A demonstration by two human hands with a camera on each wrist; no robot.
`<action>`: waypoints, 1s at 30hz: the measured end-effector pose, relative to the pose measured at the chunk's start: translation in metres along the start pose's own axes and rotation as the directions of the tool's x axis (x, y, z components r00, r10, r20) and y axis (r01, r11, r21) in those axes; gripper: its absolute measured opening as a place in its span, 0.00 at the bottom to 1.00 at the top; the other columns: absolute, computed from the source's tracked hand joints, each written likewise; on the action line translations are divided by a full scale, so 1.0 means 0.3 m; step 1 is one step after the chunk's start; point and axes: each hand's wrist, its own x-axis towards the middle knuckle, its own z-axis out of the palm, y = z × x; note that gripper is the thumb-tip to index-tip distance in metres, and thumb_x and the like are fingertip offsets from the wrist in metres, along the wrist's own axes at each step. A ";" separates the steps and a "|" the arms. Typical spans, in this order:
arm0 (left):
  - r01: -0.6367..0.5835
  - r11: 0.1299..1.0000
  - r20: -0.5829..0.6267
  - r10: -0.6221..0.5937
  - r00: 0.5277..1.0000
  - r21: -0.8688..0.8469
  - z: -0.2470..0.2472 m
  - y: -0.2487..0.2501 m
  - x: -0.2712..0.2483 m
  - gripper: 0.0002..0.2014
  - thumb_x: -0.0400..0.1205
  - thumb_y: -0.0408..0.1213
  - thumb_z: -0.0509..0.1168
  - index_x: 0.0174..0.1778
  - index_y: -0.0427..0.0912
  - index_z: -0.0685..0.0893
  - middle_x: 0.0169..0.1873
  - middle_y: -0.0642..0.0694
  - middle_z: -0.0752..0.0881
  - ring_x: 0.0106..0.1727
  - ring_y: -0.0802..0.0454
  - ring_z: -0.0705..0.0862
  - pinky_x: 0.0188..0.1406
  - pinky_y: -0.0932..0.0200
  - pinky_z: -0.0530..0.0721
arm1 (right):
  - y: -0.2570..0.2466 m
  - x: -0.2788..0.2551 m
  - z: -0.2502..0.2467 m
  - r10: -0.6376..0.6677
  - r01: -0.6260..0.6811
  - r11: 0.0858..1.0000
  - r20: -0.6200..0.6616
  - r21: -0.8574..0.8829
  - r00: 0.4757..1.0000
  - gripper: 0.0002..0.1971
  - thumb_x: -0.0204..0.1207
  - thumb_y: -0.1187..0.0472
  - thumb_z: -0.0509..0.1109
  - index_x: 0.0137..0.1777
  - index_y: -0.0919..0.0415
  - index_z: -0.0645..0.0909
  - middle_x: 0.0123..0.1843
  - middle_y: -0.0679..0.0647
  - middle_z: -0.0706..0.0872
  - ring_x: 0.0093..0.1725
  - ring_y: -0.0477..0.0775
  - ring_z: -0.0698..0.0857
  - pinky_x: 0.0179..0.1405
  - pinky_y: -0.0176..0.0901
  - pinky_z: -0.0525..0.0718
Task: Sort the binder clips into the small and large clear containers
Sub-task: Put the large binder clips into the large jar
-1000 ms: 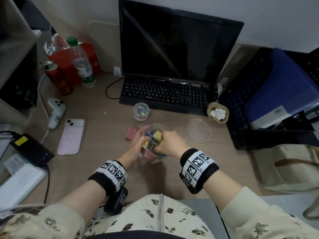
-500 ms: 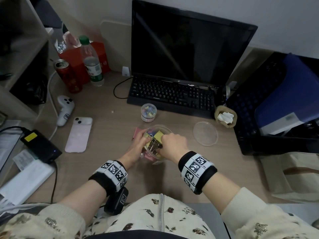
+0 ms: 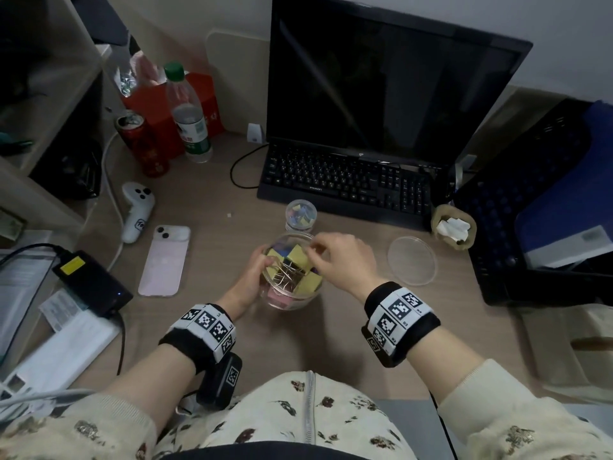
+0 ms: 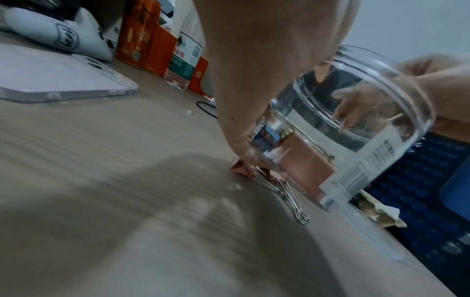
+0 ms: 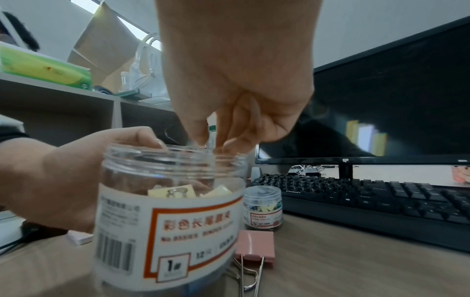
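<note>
A pink phone (image 3: pixel 165 260), white controller (image 3: pixel 136 210), red can (image 3: pixel 143 143), water bottle (image 3: pixel 187 114), keyboard (image 3: pixel 345 185); perhaps a charger (image 3: pixel 91 283).

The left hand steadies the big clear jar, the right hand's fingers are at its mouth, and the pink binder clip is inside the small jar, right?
Not quite. The pink binder clip lies on the desk beside the big clear jar, as the right wrist view shows. The rest holds.

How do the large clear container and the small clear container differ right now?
The large clear container is open-topped, its lid off; the small clear container has its lid on. The left hand holds the large one while the right hand reaches over its mouth; the small one stands untouched near the keyboard. Both are transparent, labelled, and hold coloured clips.
</note>
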 end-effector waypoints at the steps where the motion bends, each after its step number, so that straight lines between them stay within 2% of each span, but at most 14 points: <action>1: 0.023 1.000 0.001 -0.023 1.000 -0.015 -0.017 0.007 0.000 0.43 0.63 0.56 0.66 0.72 0.37 0.73 0.64 0.29 0.82 0.64 0.31 0.81 0.62 0.38 0.81 | 0.006 0.008 -0.001 -0.008 0.011 0.999 -0.081 0.033 0.997 0.14 0.82 0.44 0.59 0.53 0.50 0.83 0.48 0.45 0.87 0.45 0.50 0.85 0.40 0.42 0.81; 3: 0.041 0.998 -0.022 -0.042 0.999 -0.037 -0.052 0.019 0.008 0.43 0.64 0.56 0.66 0.74 0.37 0.72 0.64 0.29 0.82 0.63 0.32 0.82 0.57 0.41 0.83 | 0.031 0.030 0.022 0.020 -0.005 0.996 -0.176 0.086 0.984 0.12 0.83 0.48 0.58 0.55 0.50 0.80 0.49 0.45 0.85 0.45 0.48 0.84 0.41 0.45 0.83; 5: 0.045 0.996 -0.060 -0.049 0.997 -0.077 -0.078 0.030 0.014 0.41 0.64 0.54 0.65 0.74 0.39 0.73 0.63 0.30 0.83 0.62 0.34 0.82 0.58 0.42 0.81 | 0.072 0.053 0.066 0.086 -0.069 0.990 -0.145 0.121 0.986 0.10 0.83 0.51 0.59 0.56 0.52 0.78 0.51 0.47 0.83 0.46 0.50 0.83 0.44 0.50 0.83; 7: 0.046 0.995 -0.089 -0.054 0.995 -0.091 -0.100 0.039 0.022 0.30 0.68 0.51 0.61 0.66 0.42 0.82 0.55 0.34 0.87 0.57 0.37 0.84 0.56 0.44 0.80 | 0.112 0.077 0.117 0.141 -0.143 0.986 0.032 0.091 0.990 0.09 0.80 0.55 0.62 0.56 0.55 0.77 0.52 0.51 0.82 0.50 0.55 0.83 0.49 0.54 0.83; 9: 0.058 0.993 -0.094 -0.068 0.993 -0.105 -0.121 0.041 0.030 0.19 0.75 0.47 0.55 0.52 0.46 0.88 0.44 0.42 0.92 0.49 0.44 0.88 0.51 0.50 0.82 | 0.137 0.085 0.155 0.172 -0.180 0.984 0.276 0.005 0.946 0.12 0.77 0.57 0.65 0.59 0.56 0.78 0.56 0.53 0.80 0.56 0.58 0.82 0.54 0.54 0.82; 11: 0.050 0.995 -0.069 -0.056 0.996 -0.087 -0.136 0.039 0.038 0.17 0.86 0.40 0.49 0.50 0.44 0.85 0.36 0.51 0.92 0.40 0.57 0.90 0.42 0.61 0.86 | 0.151 0.077 0.186 0.183 -0.181 0.983 0.396 -0.044 0.900 0.22 0.73 0.53 0.69 0.68 0.53 0.75 0.62 0.53 0.79 0.60 0.57 0.81 0.56 0.52 0.83; 13: 0.050 0.996 -0.061 -0.054 0.997 -0.071 -0.143 0.036 0.046 0.14 0.90 0.34 0.48 0.51 0.43 0.79 0.29 0.61 0.90 0.33 0.68 0.87 0.34 0.70 0.84 | 0.148 0.070 0.216 0.190 -0.172 0.982 0.434 -0.081 0.881 0.30 0.71 0.50 0.73 0.72 0.52 0.70 0.64 0.53 0.78 0.61 0.58 0.81 0.54 0.50 0.82; 15: 0.048 0.998 -0.063 -0.051 0.997 -0.052 -0.141 0.037 0.052 0.12 0.83 0.42 0.54 0.52 0.45 0.80 0.33 0.56 0.92 0.37 0.64 0.89 0.37 0.66 0.84 | 0.135 0.066 0.243 0.187 -0.128 0.979 0.449 -0.158 0.874 0.31 0.71 0.49 0.73 0.72 0.53 0.68 0.63 0.55 0.78 0.61 0.60 0.81 0.49 0.47 0.79; 16: 0.047 0.996 -0.076 -0.053 0.996 -0.071 -0.142 0.035 0.056 0.16 0.76 0.45 0.55 0.54 0.45 0.81 0.37 0.51 0.92 0.40 0.57 0.89 0.40 0.61 0.85 | 0.127 0.065 0.251 0.189 -0.112 0.975 0.449 -0.191 0.873 0.30 0.72 0.49 0.73 0.72 0.53 0.68 0.63 0.55 0.78 0.60 0.60 0.81 0.46 0.47 0.77; 18: 0.072 0.992 -0.068 -0.080 0.995 -0.108 -0.139 0.030 0.063 0.20 0.71 0.46 0.55 0.54 0.45 0.84 0.41 0.45 0.92 0.44 0.49 0.89 0.46 0.55 0.84 | 0.116 0.064 0.263 0.199 -0.103 0.968 0.446 -0.230 0.873 0.25 0.74 0.52 0.70 0.70 0.55 0.70 0.62 0.57 0.79 0.59 0.60 0.82 0.43 0.46 0.75; 21: 0.092 0.988 -0.055 -0.099 0.994 -0.126 -0.134 0.029 0.056 0.19 0.71 0.46 0.55 0.45 0.46 0.90 0.39 0.46 0.93 0.42 0.51 0.90 0.49 0.52 0.81 | 0.122 0.057 0.271 0.216 -0.108 0.960 0.443 -0.257 0.870 0.22 0.75 0.55 0.67 0.69 0.56 0.72 0.62 0.57 0.80 0.58 0.60 0.83 0.43 0.46 0.75; 25: 0.060 0.991 -0.067 -0.068 0.995 -0.117 -0.120 0.036 0.048 0.22 0.70 0.46 0.56 0.59 0.45 0.81 0.42 0.47 0.92 0.44 0.52 0.90 0.41 0.57 0.86 | 0.155 0.032 0.262 0.224 -0.146 0.966 0.411 -0.212 0.884 0.18 0.78 0.51 0.63 0.65 0.56 0.76 0.60 0.58 0.83 0.57 0.62 0.84 0.45 0.47 0.78; 28: 0.057 0.989 -0.067 -0.066 0.996 -0.138 -0.104 0.036 0.042 0.24 0.70 0.45 0.57 0.61 0.45 0.80 0.47 0.42 0.91 0.46 0.47 0.89 0.41 0.55 0.86 | 0.179 0.012 0.228 0.253 -0.224 0.967 0.335 -0.125 0.907 0.16 0.81 0.49 0.60 0.63 0.54 0.79 0.55 0.60 0.87 0.54 0.65 0.85 0.47 0.49 0.82; 30: 0.060 0.989 -0.054 -0.068 0.996 -0.139 -0.088 0.033 0.038 0.25 0.70 0.45 0.57 0.64 0.45 0.79 0.50 0.40 0.89 0.48 0.45 0.87 0.42 0.53 0.85 | 0.192 0.003 0.201 0.268 -0.254 0.964 0.304 -0.083 0.914 0.15 0.80 0.53 0.60 0.63 0.53 0.81 0.54 0.61 0.88 0.53 0.66 0.85 0.47 0.49 0.83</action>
